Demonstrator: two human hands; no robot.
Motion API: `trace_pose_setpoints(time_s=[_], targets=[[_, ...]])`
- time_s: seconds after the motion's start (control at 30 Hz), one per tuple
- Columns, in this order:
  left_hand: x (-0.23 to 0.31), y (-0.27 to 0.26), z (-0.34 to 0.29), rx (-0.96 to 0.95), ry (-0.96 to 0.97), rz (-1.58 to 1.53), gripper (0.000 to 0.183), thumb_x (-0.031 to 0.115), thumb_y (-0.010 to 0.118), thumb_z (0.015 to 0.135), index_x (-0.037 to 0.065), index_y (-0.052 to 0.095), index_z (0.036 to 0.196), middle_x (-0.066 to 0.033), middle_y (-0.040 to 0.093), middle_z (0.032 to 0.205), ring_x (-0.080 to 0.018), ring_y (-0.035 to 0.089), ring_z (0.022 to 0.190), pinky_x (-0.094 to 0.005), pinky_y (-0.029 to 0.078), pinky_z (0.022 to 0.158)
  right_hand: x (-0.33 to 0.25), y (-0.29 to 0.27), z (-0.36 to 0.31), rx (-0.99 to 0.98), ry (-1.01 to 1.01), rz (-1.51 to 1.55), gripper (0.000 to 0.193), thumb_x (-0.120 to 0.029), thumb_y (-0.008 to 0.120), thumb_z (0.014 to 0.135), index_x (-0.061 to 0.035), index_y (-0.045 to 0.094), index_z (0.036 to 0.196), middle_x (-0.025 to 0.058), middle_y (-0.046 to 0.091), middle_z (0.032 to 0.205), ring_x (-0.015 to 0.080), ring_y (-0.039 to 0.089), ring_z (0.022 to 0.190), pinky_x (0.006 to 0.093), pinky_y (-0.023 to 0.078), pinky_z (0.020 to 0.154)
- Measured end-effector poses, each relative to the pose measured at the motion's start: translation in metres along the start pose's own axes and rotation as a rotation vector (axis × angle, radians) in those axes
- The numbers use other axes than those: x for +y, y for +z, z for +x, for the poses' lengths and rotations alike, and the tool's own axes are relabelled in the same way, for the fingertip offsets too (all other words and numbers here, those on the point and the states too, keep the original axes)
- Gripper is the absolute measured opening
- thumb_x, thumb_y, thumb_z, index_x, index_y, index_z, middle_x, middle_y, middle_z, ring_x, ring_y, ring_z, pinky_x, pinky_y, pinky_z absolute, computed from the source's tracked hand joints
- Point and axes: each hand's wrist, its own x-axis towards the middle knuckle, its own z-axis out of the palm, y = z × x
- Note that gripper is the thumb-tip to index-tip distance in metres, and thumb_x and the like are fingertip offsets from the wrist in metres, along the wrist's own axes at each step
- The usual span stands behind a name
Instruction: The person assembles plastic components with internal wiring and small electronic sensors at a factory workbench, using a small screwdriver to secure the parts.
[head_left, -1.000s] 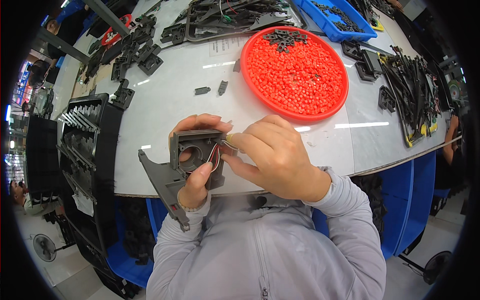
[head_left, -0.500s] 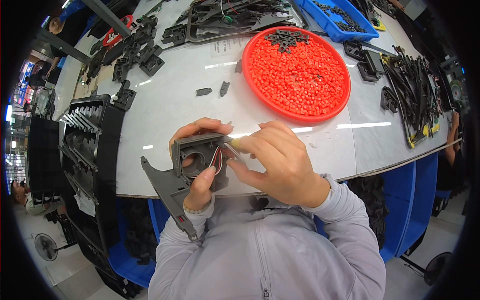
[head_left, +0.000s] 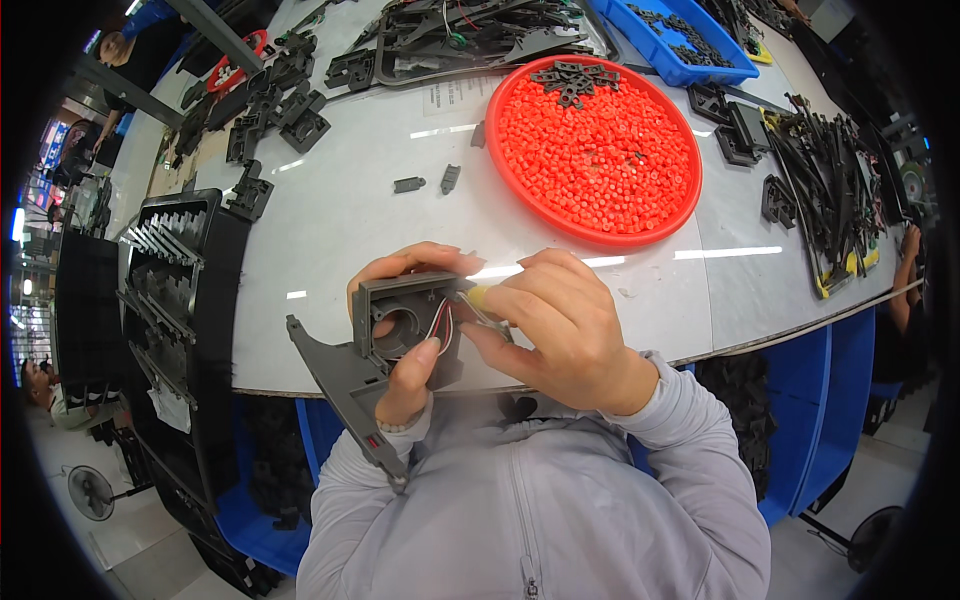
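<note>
My left hand point(head_left: 408, 385) is wrapped round a dark grey plastic housing point(head_left: 366, 318), its thumb on the near side and its fingers over the far edge. A round opening shows inside the housing, and a long arm of the same part slants down past my left wrist. Red and white wires point(head_left: 440, 322) run through the hollow towards its right wall. At that wall my right hand point(head_left: 570, 325) pinches the pale wire ends, with something yellow at a fingertip. The fingers partly hide the tips of the wires.
Beyond my hands stands a red round tray point(head_left: 520, 190) of small red pieces with dark parts on top. Two small grey pieces point(head_left: 409, 184) lie left of it. A black rack point(head_left: 205, 300) stands left, a blue bin point(head_left: 690, 70) far right, and dark strips point(head_left: 825, 190) right.
The housing and my left hand have shifted slightly right and towards me. My right hand stays nearly in place, still pinching at the housing's right wall.
</note>
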Motion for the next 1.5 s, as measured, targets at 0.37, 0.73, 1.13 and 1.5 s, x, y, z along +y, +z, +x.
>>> trace_pose_setpoints(time_s=[0.37, 0.73, 1.13, 1.5], targets=[[-0.004, -0.007, 0.008, 0.027, -0.035, -0.178, 0.067, 0.013, 0.052, 0.065, 0.005, 0.031, 0.128, -0.0233, 0.040, 0.121, -0.0379, 0.046, 0.114, -0.0491, 0.037, 0.099, 0.006, -0.009, -0.008, -0.055, 0.361, 0.366, 0.045, -0.011, 0.069, 0.072, -0.0009, 0.050, 0.111, 0.0120, 0.057, 0.091, 0.0250, 0.057, 0.083, 0.0324, 0.044, 0.071], [-0.013, -0.009, 0.013, 0.074, 0.064, -0.198, 0.067, 0.009, 0.047, 0.066, 0.003, 0.029, 0.130, -0.0238, 0.041, 0.121, -0.0382, 0.042, 0.118, -0.0504, 0.031, 0.104, -0.007, -0.017, -0.035, -0.093, 0.181, 0.033, 0.037, -0.020, 0.078, 0.061, -0.0054, 0.061, 0.090, 0.0037, 0.052, 0.056, 0.0212, 0.053, 0.051, 0.0306, 0.042, 0.047], [-0.013, -0.012, 0.011, 0.065, 0.045, -0.193, 0.060, 0.014, 0.050, 0.072, 0.005, 0.030, 0.128, -0.0182, 0.045, 0.116, -0.0298, 0.049, 0.110, -0.0382, 0.046, 0.088, -0.018, 0.001, -0.027, -0.181, -0.004, 0.054, 0.025, -0.011, 0.062, 0.072, -0.0036, 0.056, 0.094, 0.0040, 0.049, 0.065, 0.0176, 0.051, 0.054, 0.0302, 0.040, 0.047], [-0.017, -0.008, 0.009, 0.125, -0.023, -0.228, 0.083, 0.058, 0.065, 0.070, 0.008, 0.034, 0.128, -0.0134, 0.048, 0.112, -0.0251, 0.053, 0.103, -0.0354, 0.048, 0.083, -0.018, -0.017, 0.023, -0.428, -0.034, 0.413, 0.029, -0.009, 0.060, 0.074, -0.0039, 0.055, 0.102, 0.0081, 0.050, 0.070, 0.0243, 0.054, 0.062, 0.0352, 0.044, 0.055]])
